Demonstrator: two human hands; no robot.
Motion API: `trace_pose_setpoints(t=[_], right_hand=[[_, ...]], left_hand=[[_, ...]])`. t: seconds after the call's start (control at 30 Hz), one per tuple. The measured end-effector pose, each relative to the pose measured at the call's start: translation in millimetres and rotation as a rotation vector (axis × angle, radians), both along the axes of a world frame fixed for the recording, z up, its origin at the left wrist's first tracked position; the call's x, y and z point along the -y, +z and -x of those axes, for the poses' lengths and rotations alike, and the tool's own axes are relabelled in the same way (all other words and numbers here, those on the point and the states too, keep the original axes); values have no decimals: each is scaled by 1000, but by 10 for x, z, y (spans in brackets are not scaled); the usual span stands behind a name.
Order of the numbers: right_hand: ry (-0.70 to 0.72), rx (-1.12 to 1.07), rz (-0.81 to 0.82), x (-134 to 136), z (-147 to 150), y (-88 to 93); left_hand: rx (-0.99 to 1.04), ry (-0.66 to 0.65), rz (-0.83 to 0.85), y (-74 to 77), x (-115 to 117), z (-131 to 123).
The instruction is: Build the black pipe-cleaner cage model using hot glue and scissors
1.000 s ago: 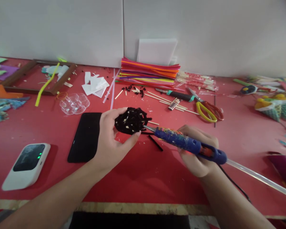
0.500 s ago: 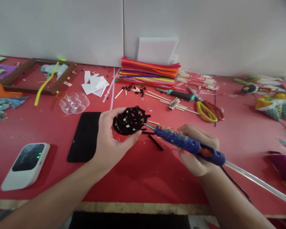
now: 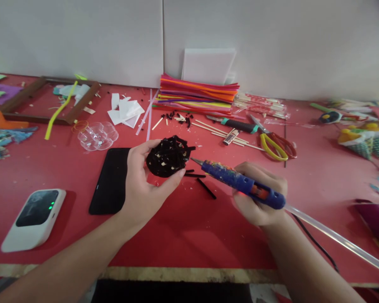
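Hands (image 3: 142, 181) (image 3: 252, 210) hold black latticework (image 3: 167, 159) (left) and glue gun (image 3: 229, 176) (right), its long axis slanting, nozzle (image 3: 198, 161) pointing forward-left.

There is open room on the red table (image 3: 205, 240) between the two arms (image 3: 91, 246), and a hand could slide in from the front edge (image 3: 177, 274). Farther in, a short black stick (image 3: 206, 188) lies in the way. Past it, the black ball (image 3: 167, 159) in the left hand (image 3: 141, 181) and the glue gun (image 3: 227, 175) in the right hand (image 3: 254, 212) nearly meet. The phone (image 3: 109, 183) and white box (image 3: 34, 221) block the left side.
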State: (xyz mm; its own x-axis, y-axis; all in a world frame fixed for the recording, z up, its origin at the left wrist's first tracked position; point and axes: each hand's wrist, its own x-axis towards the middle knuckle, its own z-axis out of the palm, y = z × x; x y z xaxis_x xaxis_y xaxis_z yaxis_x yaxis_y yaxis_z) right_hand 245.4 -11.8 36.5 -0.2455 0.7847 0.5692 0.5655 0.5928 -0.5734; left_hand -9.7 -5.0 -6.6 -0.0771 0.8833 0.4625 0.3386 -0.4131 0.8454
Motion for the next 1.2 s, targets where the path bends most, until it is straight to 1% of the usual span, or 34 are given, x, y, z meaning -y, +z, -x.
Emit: trace_pose_setpoints(t=[0.1,0.17,0.27,0.33,0.4,0.47,0.5,0.57,0.6,0.7,0.8,0.87,0.93,1.0,1.1,1.13,1.2], right_hand=[[-149,138,45,-88,-74,-38],[-220,302,139,-153,-153,-83],[-237,507,279,-227,-290,-175],[-255,580,323,-254,-361,-227],[-294,614,319,-260,-390,-243],[-351,587,239,-242,-362,-212],[-356,552,184,-223,-327,-181],[-285,488,118,-170,-224,-107],[-215,477,127,-138,-163,-73],[-29,541,246,-51,-2,-18],[62,606,326,-16,72,-41],[105,617,336,-20,73,-65],[139,593,305,-33,54,-69],[126,503,222,-41,30,-40],[48,223,76,-29,17,36],[35,116,65,-18,25,59],[42,-68,122,8,65,88]], left_hand=[[175,43,5,41,-9,-34],[258,25,0,52,-23,-47],[340,-5,9,54,-47,-49],[368,-19,18,56,-60,-47],[383,-24,23,63,-68,-47],[392,-27,31,70,-70,-48],[394,-29,35,72,-69,-48],[395,-31,48,73,-65,-48],[393,-34,53,71,-62,-48],[374,-39,68,62,-53,-52],[334,-33,83,56,-44,-59],[301,-39,83,53,-38,-61],[264,-47,71,46,-32,-58],[213,-46,67,36,-25,-51],[100,-43,57,36,-8,-44],[50,-46,40,45,1,-45],[-70,-57,-13,79,25,-53]])
